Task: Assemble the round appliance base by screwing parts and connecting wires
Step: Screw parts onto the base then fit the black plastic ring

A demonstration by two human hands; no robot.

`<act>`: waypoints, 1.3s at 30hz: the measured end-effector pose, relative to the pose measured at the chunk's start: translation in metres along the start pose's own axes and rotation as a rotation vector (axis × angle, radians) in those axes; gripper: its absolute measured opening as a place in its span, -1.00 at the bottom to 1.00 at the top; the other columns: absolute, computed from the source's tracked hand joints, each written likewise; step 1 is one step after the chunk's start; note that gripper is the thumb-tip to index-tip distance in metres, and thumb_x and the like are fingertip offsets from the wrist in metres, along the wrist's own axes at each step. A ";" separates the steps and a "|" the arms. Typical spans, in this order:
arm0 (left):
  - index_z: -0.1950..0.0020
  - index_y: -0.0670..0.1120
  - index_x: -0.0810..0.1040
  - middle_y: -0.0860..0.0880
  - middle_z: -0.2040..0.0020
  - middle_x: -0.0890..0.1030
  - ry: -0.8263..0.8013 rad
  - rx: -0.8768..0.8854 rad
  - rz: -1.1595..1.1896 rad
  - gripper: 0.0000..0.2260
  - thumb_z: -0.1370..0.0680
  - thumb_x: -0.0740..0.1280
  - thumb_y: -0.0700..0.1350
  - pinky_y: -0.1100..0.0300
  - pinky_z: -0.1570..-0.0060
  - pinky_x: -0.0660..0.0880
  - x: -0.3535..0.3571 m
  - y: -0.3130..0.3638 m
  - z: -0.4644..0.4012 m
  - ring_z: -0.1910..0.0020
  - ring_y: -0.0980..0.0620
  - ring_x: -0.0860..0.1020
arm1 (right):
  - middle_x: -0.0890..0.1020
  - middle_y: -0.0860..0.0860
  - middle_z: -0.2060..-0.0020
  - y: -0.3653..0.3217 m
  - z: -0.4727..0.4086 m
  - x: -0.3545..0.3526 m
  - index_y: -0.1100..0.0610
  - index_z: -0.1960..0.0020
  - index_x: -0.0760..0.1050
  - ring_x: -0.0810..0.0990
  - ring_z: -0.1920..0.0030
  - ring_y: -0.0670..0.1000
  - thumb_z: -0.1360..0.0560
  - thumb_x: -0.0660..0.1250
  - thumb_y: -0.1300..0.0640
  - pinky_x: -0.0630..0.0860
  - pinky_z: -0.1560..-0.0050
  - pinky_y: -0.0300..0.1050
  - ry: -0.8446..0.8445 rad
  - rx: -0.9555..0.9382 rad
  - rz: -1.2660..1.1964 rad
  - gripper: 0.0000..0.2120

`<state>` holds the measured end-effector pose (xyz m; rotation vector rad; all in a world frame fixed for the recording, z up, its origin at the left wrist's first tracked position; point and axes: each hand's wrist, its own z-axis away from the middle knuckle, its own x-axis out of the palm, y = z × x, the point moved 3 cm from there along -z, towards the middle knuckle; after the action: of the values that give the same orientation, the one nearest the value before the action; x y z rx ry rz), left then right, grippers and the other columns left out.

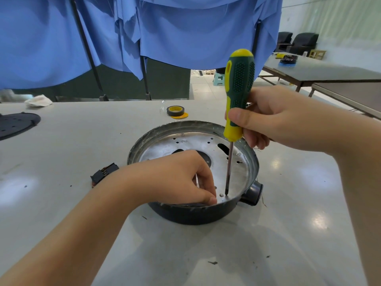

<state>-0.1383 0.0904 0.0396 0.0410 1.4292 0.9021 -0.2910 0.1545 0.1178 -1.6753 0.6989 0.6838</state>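
R hand (266, 120) grip clenched on screwdriver (239, 93); L hand (181, 178) pinching inside base (206, 213). No legible writing.

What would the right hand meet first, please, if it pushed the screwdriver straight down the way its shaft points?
The right hand holds the screwdriver nearly upright, tip down inside the base. Straight on, the tip would likely meet the metal plate beside a screw, close to the left hand fingertips; the exact depth is unclear.

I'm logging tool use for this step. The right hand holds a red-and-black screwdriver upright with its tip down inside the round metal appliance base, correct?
Not quite: the head view shows the screwdriver handle is green and yellow. The rest stands: the right hand holds it upright, tip down inside the round metal appliance base.
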 end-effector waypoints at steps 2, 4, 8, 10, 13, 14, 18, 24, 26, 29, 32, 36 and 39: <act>0.15 0.16 0.67 0.15 0.24 0.65 0.000 -0.007 -0.002 -0.92 -0.46 0.42 0.12 0.30 0.23 0.54 0.001 0.001 0.000 0.22 0.17 0.59 | 0.62 -0.04 0.46 0.000 0.000 0.000 -0.03 0.16 0.44 0.54 0.47 -0.12 -0.52 0.22 -0.07 0.45 0.42 -0.35 -0.003 0.004 -0.003 -0.85; 0.17 0.16 0.66 0.14 0.24 0.65 -0.018 -0.004 -0.003 -0.92 -0.48 0.41 0.10 0.30 0.23 0.55 0.002 0.003 0.000 0.22 0.16 0.59 | 0.61 -0.05 0.47 0.000 0.000 0.000 -0.03 0.15 0.44 0.54 0.47 -0.12 -0.52 0.22 -0.08 0.45 0.42 -0.34 -0.001 0.004 -0.006 -0.85; 0.19 0.16 0.66 0.21 0.23 0.64 -0.039 -0.006 -0.002 -0.92 -0.48 0.40 0.09 0.34 0.27 0.52 0.001 0.004 0.000 0.22 0.19 0.58 | 0.61 -0.05 0.47 0.000 0.000 0.001 -0.04 0.15 0.43 0.54 0.47 -0.12 -0.49 0.21 -0.12 0.46 0.41 -0.33 0.004 0.009 -0.010 -0.83; 0.19 0.16 0.66 0.23 0.25 0.63 -0.033 -0.017 -0.009 -0.91 -0.48 0.40 0.11 0.39 0.32 0.45 0.001 0.003 0.001 0.23 0.23 0.57 | 0.61 -0.05 0.47 0.000 0.000 0.000 -0.03 0.16 0.44 0.54 0.47 -0.12 -0.49 0.21 -0.12 0.46 0.41 -0.34 0.006 0.010 -0.008 -0.82; 0.17 0.12 0.66 0.15 0.26 0.62 -0.003 -0.036 -0.043 -0.86 -0.47 0.40 0.15 0.36 0.31 0.46 0.000 0.001 0.002 0.23 0.20 0.58 | 0.61 -0.05 0.47 0.000 0.000 0.000 -0.03 0.16 0.44 0.54 0.48 -0.13 -0.53 0.22 -0.07 0.46 0.42 -0.34 0.007 0.013 -0.006 -0.84; 0.16 0.11 0.66 0.13 0.25 0.62 0.000 -0.038 -0.051 -0.85 -0.47 0.39 0.16 0.35 0.31 0.45 0.000 0.001 0.003 0.23 0.19 0.58 | 0.61 -0.05 0.47 0.000 0.000 0.000 -0.03 0.16 0.43 0.54 0.48 -0.13 -0.53 0.21 -0.06 0.46 0.42 -0.35 0.006 0.014 -0.007 -0.85; 0.17 0.12 0.66 0.20 0.29 0.60 0.021 -0.045 -0.066 -0.86 -0.46 0.40 0.15 0.44 0.36 0.41 -0.001 0.004 0.004 0.24 0.26 0.56 | 0.61 -0.05 0.46 -0.001 0.001 0.000 -0.04 0.16 0.43 0.54 0.47 -0.12 -0.53 0.21 -0.07 0.45 0.41 -0.34 0.002 0.012 -0.004 -0.85; 0.16 0.14 0.68 0.27 0.23 0.63 0.016 0.010 -0.031 -0.95 -0.47 0.42 0.05 0.35 0.19 0.54 -0.002 0.008 0.004 0.17 0.25 0.58 | 0.61 -0.05 0.46 -0.002 0.001 0.000 -0.02 0.15 0.44 0.54 0.47 -0.12 -0.53 0.20 -0.07 0.45 0.41 -0.34 -0.003 0.016 0.006 -0.84; 0.11 0.16 0.69 0.19 0.17 0.65 -0.020 0.025 -0.009 -0.92 -0.49 0.39 0.01 0.22 0.13 0.58 -0.001 0.009 0.004 0.13 0.18 0.60 | 0.61 -0.05 0.46 -0.002 0.001 0.000 -0.01 0.15 0.44 0.55 0.46 -0.11 -0.54 0.20 -0.07 0.45 0.41 -0.34 -0.001 0.018 0.006 -0.83; 0.07 0.23 0.68 0.06 0.12 0.67 -0.081 0.033 0.043 -0.86 -0.49 0.36 0.00 0.08 0.16 0.61 -0.003 0.009 0.007 0.17 0.08 0.61 | 0.62 -0.05 0.45 -0.002 0.002 0.000 -0.03 0.15 0.44 0.55 0.46 -0.12 -0.54 0.20 -0.06 0.45 0.41 -0.35 -0.003 0.020 0.003 -0.85; 0.03 0.26 0.66 0.13 0.12 0.66 -0.105 0.034 0.062 -0.82 -0.50 0.37 -0.04 0.32 0.33 0.49 -0.004 0.008 0.008 0.26 0.16 0.58 | 0.62 -0.05 0.45 -0.002 0.002 -0.001 -0.04 0.14 0.43 0.55 0.46 -0.12 -0.54 0.20 -0.07 0.45 0.41 -0.35 -0.008 0.021 0.008 -0.85; 0.10 0.26 0.66 0.18 0.12 0.65 -0.068 0.035 0.013 -0.86 -0.49 0.39 -0.01 0.16 0.09 0.60 -0.002 0.007 0.004 0.12 0.15 0.59 | 0.61 -0.06 0.47 -0.003 0.001 0.000 -0.03 0.15 0.43 0.54 0.47 -0.13 -0.54 0.20 -0.06 0.44 0.42 -0.37 -0.008 0.019 0.006 -0.85; 0.13 0.22 0.67 0.29 0.18 0.63 -0.053 0.030 -0.012 -0.91 -0.49 0.40 0.02 0.21 0.06 0.57 -0.001 0.007 0.003 0.13 0.23 0.58 | 0.61 -0.06 0.47 -0.003 0.001 0.000 -0.03 0.16 0.43 0.54 0.47 -0.14 -0.54 0.20 -0.06 0.44 0.43 -0.38 -0.007 0.019 0.003 -0.85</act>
<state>-0.1386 0.0960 0.0449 0.0786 1.3926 0.8642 -0.2889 0.1560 0.1193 -1.6536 0.7016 0.6830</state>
